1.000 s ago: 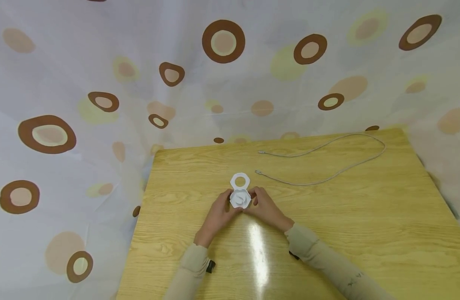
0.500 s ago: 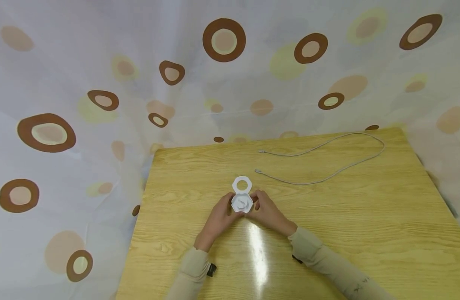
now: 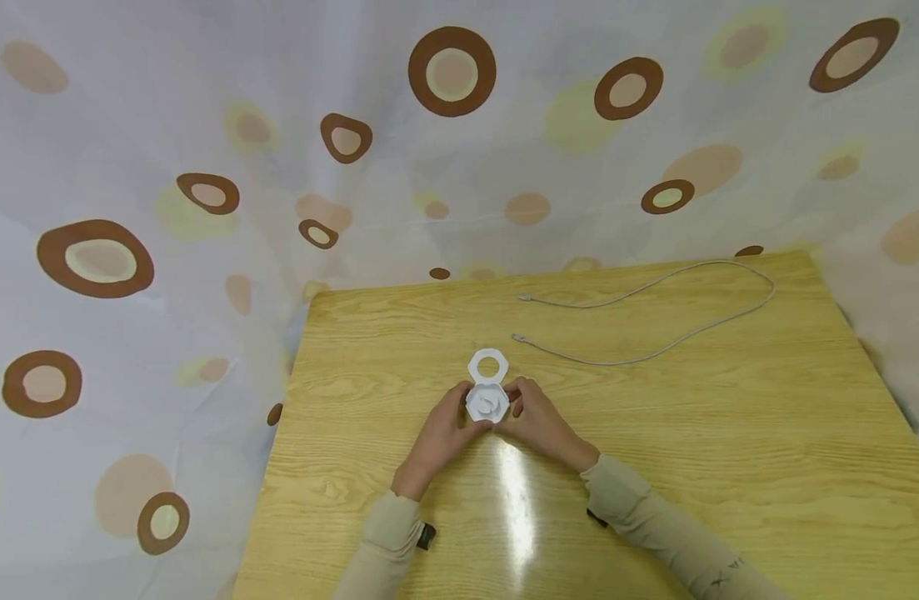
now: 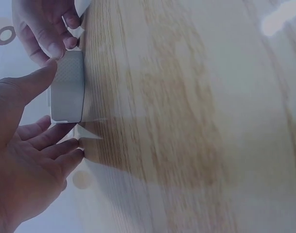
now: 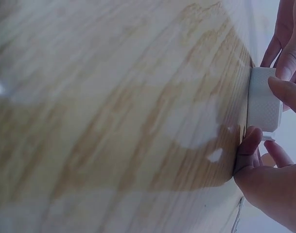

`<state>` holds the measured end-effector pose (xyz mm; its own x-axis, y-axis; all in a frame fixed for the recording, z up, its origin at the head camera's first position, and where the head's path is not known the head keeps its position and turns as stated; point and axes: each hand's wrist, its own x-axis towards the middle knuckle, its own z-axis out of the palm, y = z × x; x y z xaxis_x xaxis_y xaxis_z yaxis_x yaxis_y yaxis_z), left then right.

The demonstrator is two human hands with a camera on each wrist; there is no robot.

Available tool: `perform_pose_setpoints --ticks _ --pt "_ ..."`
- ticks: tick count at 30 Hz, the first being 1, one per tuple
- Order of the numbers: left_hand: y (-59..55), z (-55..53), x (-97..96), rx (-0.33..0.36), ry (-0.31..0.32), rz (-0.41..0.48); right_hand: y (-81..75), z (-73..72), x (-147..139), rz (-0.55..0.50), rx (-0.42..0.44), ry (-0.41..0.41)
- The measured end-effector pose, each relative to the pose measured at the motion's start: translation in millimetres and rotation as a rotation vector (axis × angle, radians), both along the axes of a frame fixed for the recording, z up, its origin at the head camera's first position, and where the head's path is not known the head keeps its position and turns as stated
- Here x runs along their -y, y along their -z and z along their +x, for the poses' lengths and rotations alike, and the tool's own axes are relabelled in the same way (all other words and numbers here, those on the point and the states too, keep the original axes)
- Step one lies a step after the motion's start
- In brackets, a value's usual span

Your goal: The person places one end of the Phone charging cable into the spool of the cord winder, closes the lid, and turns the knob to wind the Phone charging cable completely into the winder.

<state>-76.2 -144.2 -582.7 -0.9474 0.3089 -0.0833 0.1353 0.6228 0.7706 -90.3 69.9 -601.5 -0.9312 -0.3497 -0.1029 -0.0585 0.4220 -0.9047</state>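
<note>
A small white hexagonal box (image 3: 487, 404) rests on the wooden table with its lid (image 3: 473, 367) flipped back on the far side. The lid has a round hole through it, and a white curved shape shows inside the box. My left hand (image 3: 442, 429) grips the box's left side, thumb on the near wall and fingers at the far left corner. From the right, my right hand (image 3: 537, 425) holds it the same way, the two thumbs meeting at the front. In the left wrist view the box's textured side wall (image 4: 68, 97) stands between both hands.
A thin grey cable (image 3: 680, 337) lies in a wide loop at the back right of the table (image 3: 691, 467), its two plugs pointing left near the box. A curtain with brown and yellow dots (image 3: 526, 208) hangs behind and along the left side.
Both hands have drawn the box slightly toward me and to the right, then stayed almost still. The lid remains flipped back and the grip looks the same.
</note>
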Motion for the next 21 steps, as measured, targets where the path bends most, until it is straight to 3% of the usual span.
perform_pose_setpoints --ticks 14,21 --pt "2.5 1.1 -3.4 0.017 0.011 0.018 -2.2 4.7 -5.0 -0.045 -0.002 -0.006" --pt "-1.1 1.3 0.2 0.042 0.032 0.053 -1.0 2.2 -11.0 -0.05 0.014 -0.054"
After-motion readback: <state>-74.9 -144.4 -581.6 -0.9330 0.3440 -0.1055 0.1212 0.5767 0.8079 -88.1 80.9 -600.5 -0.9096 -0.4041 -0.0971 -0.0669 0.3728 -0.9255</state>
